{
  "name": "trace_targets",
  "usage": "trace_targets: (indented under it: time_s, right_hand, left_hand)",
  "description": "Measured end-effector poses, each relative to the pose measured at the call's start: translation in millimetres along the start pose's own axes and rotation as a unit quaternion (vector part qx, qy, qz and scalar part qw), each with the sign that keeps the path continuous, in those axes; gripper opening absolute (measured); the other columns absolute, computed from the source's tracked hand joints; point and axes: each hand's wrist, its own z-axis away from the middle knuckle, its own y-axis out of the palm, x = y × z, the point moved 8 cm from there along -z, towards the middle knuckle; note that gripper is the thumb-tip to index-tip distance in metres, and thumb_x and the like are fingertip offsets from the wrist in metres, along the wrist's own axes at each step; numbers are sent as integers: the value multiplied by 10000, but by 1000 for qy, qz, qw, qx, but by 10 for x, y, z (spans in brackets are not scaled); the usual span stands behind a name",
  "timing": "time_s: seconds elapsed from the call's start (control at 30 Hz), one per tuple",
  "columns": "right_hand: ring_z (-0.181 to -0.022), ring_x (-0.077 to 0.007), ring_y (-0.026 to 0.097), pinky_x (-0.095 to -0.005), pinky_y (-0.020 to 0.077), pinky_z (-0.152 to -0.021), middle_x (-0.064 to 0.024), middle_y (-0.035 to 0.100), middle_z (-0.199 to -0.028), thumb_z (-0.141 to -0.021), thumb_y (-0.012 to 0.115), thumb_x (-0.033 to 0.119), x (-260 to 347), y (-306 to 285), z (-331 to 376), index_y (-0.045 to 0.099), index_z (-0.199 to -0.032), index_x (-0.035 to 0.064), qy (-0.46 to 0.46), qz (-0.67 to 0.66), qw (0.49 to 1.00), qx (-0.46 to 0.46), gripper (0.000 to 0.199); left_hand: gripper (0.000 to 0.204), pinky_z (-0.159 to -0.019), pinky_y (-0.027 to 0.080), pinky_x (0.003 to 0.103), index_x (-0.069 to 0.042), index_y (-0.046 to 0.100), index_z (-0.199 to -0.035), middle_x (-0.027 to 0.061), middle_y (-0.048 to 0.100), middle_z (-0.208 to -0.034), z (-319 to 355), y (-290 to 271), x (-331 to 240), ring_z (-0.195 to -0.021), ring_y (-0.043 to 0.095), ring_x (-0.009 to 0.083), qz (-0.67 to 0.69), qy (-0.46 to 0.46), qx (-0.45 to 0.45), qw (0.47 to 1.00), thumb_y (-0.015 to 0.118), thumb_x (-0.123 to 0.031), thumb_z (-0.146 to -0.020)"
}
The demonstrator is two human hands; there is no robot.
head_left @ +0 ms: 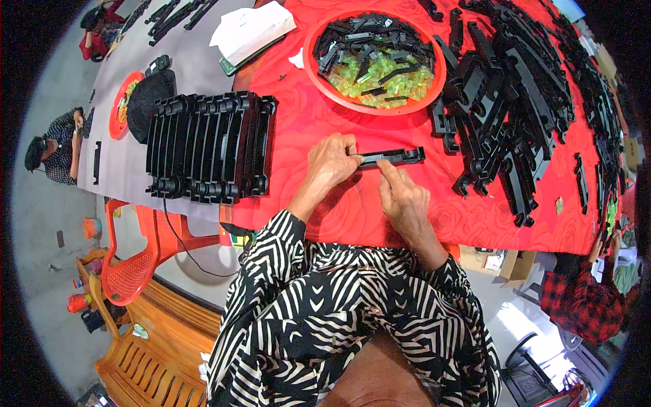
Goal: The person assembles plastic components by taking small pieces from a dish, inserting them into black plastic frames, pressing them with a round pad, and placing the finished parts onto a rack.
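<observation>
A long curved black plastic part (395, 157) lies across the red tablecloth (319, 129) in front of me. My left hand (331, 161) grips its left end, fingers closed around it. My right hand (403, 192) rests on the part's middle, with the forefinger pressing its underside. To the left a neat row of the same black parts (210, 146) stands on edge. A large loose heap of black parts (515, 95) spreads over the right side of the table.
A red round basin (376, 57) holds small black pieces and translucent yellow-green pieces. A white bag (251, 28) lies at the back. A red plastic chair (139, 261) and wooden bench (146, 353) stand at left. Other people sit at far left (57, 146) and lower right (586, 298).
</observation>
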Motion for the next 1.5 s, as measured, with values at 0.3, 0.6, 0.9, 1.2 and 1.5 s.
trace_targets:
  time_s: [0.3, 0.6, 0.9, 1.2, 1.5]
  right_hand:
    - [-674, -330, 617, -440, 484, -560, -139, 627, -818, -801, 560, 109, -59, 105, -150, 565, -1039, 102, 16, 5, 998, 54, 238]
    - [-590, -300, 604, -420, 470, -489, -121, 535, -801, -750, 622, 168, 23, -62, -631, 567, -818, 65, -156, 132, 973, 106, 135]
    - [-587, -269, 618, -365, 450, -454, -115, 597, -682, -722, 581, 150, 158, 103, -732, 587, -660, 62, -305, 160, 925, 158, 109]
    - [-624, -280, 631, -404, 472, -500, -139, 607, -706, -731, 560, 144, 198, 201, -702, 609, -652, 44, -326, 178, 906, 204, 136]
    - [-780, -245, 608, -349, 474, -678, -130, 613, -806, -804, 631, 165, -229, -393, -850, 632, -869, 6, -61, -74, 995, 39, 172]
  left_hand:
    - [212, -622, 435, 411, -52, 541, -632, 111, 563, -690, 21, -25, -6, -700, 577, 293, -4, -5, -14, 1000, 701, -192, -629]
    - [217, -622, 437, 425, -51, 545, -667, 117, 569, -709, 42, -31, -46, -727, 580, 312, -19, 32, -8, 999, 708, -191, -638]
    - [200, -634, 445, 428, -43, 555, -677, 126, 576, -724, 45, -38, -79, -741, 585, 320, -14, 34, -7, 999, 705, -171, -641]
    - [214, -615, 434, 456, -51, 584, -686, 137, 578, -731, 40, 15, -163, -763, 572, 339, -25, 110, -34, 993, 734, -202, -660]
    - [237, -566, 436, 452, -55, 585, -632, 154, 585, -640, -63, 76, -164, -682, 603, 332, -6, 46, -16, 999, 747, -228, -621]
